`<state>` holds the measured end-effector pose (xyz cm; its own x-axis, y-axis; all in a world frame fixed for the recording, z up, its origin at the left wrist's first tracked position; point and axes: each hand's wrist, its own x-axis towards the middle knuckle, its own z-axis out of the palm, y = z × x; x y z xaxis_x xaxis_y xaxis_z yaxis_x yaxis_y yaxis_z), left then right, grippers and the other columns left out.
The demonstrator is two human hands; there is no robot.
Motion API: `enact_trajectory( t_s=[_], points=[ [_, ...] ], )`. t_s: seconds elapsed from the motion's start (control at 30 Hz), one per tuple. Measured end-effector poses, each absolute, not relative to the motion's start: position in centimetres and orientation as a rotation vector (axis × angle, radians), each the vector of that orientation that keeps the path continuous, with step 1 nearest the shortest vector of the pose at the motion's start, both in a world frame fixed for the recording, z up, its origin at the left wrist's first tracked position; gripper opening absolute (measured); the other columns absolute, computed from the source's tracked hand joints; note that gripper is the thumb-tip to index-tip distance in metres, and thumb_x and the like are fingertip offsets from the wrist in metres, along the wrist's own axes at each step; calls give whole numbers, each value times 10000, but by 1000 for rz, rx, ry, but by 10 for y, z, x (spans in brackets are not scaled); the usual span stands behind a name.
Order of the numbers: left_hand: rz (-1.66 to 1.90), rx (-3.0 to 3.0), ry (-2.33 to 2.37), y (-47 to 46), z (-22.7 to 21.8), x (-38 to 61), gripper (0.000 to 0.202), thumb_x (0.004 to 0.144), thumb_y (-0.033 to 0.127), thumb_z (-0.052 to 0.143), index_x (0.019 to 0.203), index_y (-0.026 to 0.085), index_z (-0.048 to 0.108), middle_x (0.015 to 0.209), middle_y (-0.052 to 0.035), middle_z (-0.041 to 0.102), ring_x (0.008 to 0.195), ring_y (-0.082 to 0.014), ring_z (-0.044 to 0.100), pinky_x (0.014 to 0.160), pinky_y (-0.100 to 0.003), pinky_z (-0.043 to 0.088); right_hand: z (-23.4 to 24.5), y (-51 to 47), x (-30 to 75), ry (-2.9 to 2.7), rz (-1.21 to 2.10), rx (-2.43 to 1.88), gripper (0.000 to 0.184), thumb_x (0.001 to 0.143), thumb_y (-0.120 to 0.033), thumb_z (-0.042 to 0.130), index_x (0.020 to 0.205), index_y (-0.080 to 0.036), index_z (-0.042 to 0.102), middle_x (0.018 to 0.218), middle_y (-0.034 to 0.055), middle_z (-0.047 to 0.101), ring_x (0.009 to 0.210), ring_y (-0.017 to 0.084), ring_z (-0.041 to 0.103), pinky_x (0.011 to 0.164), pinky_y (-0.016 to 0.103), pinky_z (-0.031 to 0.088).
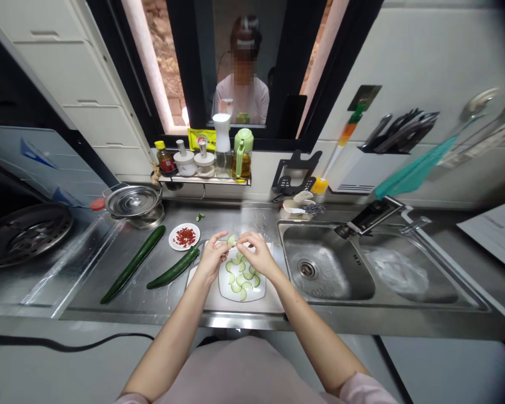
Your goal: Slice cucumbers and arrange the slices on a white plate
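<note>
My left hand (215,255) and my right hand (256,252) meet above the far edge of a white plate (223,292). Pinched between their fingertips is a pale green cucumber slice (231,240), partly hidden by the fingers. Several half-moon cucumber slices (243,293) lie spread on the plate. Under the plate is a light cutting board (273,300). To the left of my left hand, a shorter dark green cucumber (173,269) rests on the steel counter, its near end away from the board. Behind it stands a small white dish (172,244) of chopped red pieces (186,236).
A long cucumber (133,265) lies farther left, near a lidded metal pot (133,200) and a dark pan (25,233). Seasoning containers (204,161) line a shelf below the window. At right are the sink (328,269), a black faucet (368,217) and a knife holder (359,168).
</note>
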<state>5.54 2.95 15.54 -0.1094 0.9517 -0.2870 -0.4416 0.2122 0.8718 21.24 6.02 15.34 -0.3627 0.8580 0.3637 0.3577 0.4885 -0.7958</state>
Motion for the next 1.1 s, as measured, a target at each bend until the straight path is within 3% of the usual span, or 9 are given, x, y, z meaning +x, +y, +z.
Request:
enact_trajectory(
  t_s=[0.2, 0.5, 0.73, 1.1],
  points=[
    [1373, 690, 1130, 30, 155, 57, 676, 528, 248, 772, 1166, 173, 562, 690, 64, 568, 513, -24, 421, 500, -166, 283, 149, 62, 210, -1832, 925, -1026, 159, 821, -343, 575, 780, -204, 641, 901, 37, 645, 921, 170, 554, 703, 263, 423],
    [1411, 786, 1199, 28, 134, 54, 397, 545, 232, 749, 899, 169, 582, 749, 35, 613, 593, -54, 499, 573, -173, 368, 131, 74, 206, -1694, 1293, -1091, 181, 775, -356, 593, 784, -177, 617, 666, -24, 581, 629, 109, 517, 604, 229, 407],
    [1312, 901, 1356, 22, 99, 44, 263, 616, 301, 700, 810, 164, 588, 648, 38, 570, 577, -73, 493, 604, -197, 400, 103, 85, 207, -1953, 1183, -1135, 182, 805, -284, 523, 820, -173, 666, 768, 1, 656, 703, 116, 542, 678, 229, 408],
    [845, 1218, 1794, 15, 30, 28, 160, 711, 305, 609, 790, 183, 675, 728, 2, 664, 668, -115, 582, 659, -213, 429, 51, 69, 195, -2228, 1115, -1546, 130, 810, -232, 558, 904, -200, 641, 737, -20, 632, 659, 107, 515, 614, 202, 318]
  ],
)
